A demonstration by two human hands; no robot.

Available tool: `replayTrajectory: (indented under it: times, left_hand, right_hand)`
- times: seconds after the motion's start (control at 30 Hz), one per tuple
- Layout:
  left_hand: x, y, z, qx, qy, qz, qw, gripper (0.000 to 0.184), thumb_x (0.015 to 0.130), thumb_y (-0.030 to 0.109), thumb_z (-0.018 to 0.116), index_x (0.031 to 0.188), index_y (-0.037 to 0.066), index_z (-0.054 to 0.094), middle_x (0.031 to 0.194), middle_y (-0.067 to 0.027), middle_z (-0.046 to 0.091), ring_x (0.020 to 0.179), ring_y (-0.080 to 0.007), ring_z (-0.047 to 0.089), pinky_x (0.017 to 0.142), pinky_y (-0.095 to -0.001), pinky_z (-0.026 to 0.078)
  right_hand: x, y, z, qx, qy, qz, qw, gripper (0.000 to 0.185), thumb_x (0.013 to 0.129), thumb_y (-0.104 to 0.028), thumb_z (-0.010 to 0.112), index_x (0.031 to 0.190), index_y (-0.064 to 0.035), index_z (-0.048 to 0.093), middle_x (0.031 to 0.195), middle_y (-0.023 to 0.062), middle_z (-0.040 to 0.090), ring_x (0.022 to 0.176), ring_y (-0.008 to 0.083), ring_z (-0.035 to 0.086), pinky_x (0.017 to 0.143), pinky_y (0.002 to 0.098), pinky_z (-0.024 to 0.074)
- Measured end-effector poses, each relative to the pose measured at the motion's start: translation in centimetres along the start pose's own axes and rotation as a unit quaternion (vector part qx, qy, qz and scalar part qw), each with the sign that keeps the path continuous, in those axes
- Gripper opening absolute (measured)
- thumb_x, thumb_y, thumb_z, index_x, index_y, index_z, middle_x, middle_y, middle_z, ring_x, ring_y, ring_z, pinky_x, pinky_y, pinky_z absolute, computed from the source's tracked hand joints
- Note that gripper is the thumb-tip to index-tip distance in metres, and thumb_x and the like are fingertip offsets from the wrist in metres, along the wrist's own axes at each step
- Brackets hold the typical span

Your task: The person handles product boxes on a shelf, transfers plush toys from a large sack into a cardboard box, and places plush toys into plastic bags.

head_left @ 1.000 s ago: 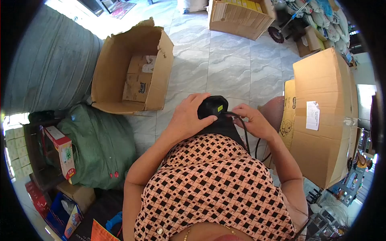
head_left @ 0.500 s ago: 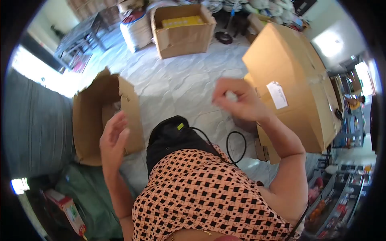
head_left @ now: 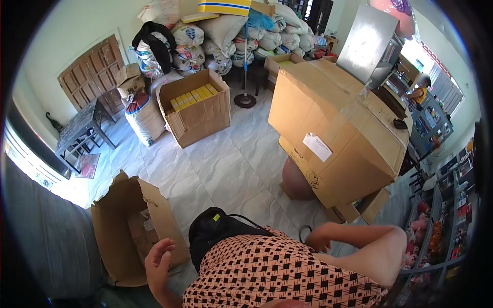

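My left hand (head_left: 158, 261) is beside the right wall of an open cardboard box (head_left: 172, 226) on the floor, its fingers loosely bent and apart with nothing in them. Inside that box lies some brown cardboard with a pale patch. Low at my right side is my right hand (head_left: 319, 237), next to a loop of black cord (head_left: 304, 234). Its fingers point down and are dim, so I cannot make out whether they hold anything. A black bag (head_left: 208, 231) with a small yellow-green tag rests against my front, over the patterned orange-and-black clothing (head_left: 267, 267).
A large closed carton (head_left: 334, 128) with a white label stands at right, near a round brownish object (head_left: 298, 179). Farther back are a box (head_left: 203, 120) of yellow packs, a mop (head_left: 245, 97) and piled sacks (head_left: 221, 38). Shelves (head_left: 436, 220) line the right; another person (head_left: 418, 95) is beyond.
The view has tilted up, showing more of the room. My right hand has dropped from in front of the large carton to my side. My left hand stays by the open box.
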State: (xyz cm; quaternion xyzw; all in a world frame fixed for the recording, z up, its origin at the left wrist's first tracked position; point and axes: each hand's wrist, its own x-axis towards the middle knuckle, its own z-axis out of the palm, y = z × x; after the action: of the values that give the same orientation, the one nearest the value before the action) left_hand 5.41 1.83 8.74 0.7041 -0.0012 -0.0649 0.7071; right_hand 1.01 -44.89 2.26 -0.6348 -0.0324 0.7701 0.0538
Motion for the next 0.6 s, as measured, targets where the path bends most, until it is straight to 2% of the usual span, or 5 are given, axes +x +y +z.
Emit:
replayTrajectory:
  times: [0.13, 0.33, 0.4, 0.5, 0.6]
  left_hand:
    - [0.3, -0.4, 0.2, -0.008, 0.008, 0.006, 1.000, 0.031, 0.086, 0.008, 0.056, 0.115, -0.004, 0.056, 0.104, -0.0102, 0.062, 0.097, -0.0168, 0.058, 0.089, -0.0296, 0.044]
    - [-0.7, 0.1, -1.4, -0.051, 0.028, 0.033, 0.998, 0.027, 0.086, 0.006, 0.054, 0.112, -0.004, 0.058, 0.082, -0.0035, 0.059, 0.076, -0.0134, 0.059, 0.073, -0.0259, 0.048]
    - [-1.3, 1.1, -2.3, -0.006, 0.079, 0.023, 0.997, 0.026, 0.087, 0.005, 0.053, 0.110, -0.005, 0.059, 0.074, -0.0015, 0.055, 0.065, -0.0108, 0.056, 0.065, -0.0235, 0.047]
    - [-2.5, 1.5, -2.5, -0.030, 0.121, 0.032, 0.992, 0.025, 0.085, 0.005, 0.053, 0.107, -0.004, 0.060, 0.070, -0.0008, 0.054, 0.062, -0.0082, 0.053, 0.062, -0.0213, 0.044]
    - [-3.9, 0.4, -3.4, -0.009, 0.104, 0.083, 0.991, 0.023, 0.084, 0.006, 0.054, 0.103, -0.004, 0.062, 0.067, 0.0002, 0.054, 0.059, -0.0060, 0.050, 0.058, -0.0186, 0.041]
  right_hand:
    - [6.7, 5.9, 4.9, 0.133, -0.016, 0.019, 0.991, 0.045, 0.077, -0.028, 0.069, 0.114, -0.0046, 0.059, 0.100, 0.0204, 0.064, 0.088, 0.0288, 0.064, 0.074, 0.0378, 0.0535]
    - [11.1, 11.8, 6.6, 0.210, 0.067, 0.057, 0.974, 0.036, 0.079, -0.026, 0.063, 0.108, -0.0046, 0.061, 0.094, 0.0200, 0.065, 0.084, 0.0308, 0.064, 0.072, 0.0396, 0.0520]
    - [11.2, 13.5, 6.0, 0.205, 0.082, 0.077, 0.972, 0.034, 0.080, -0.026, 0.061, 0.106, -0.0046, 0.061, 0.091, 0.0198, 0.065, 0.083, 0.0315, 0.064, 0.071, 0.0402, 0.0515]
    - [10.5, 16.1, 3.7, 0.170, 0.103, 0.116, 0.973, 0.030, 0.081, -0.025, 0.058, 0.103, -0.0046, 0.062, 0.088, 0.0196, 0.065, 0.081, 0.0325, 0.064, 0.070, 0.0411, 0.0507]
    - [8.1, 16.1, -2.4, 0.027, 0.186, 0.166, 0.968, 0.027, 0.083, -0.024, 0.055, 0.101, -0.0046, 0.062, 0.085, 0.0193, 0.065, 0.080, 0.0335, 0.064, 0.069, 0.0420, 0.0499]
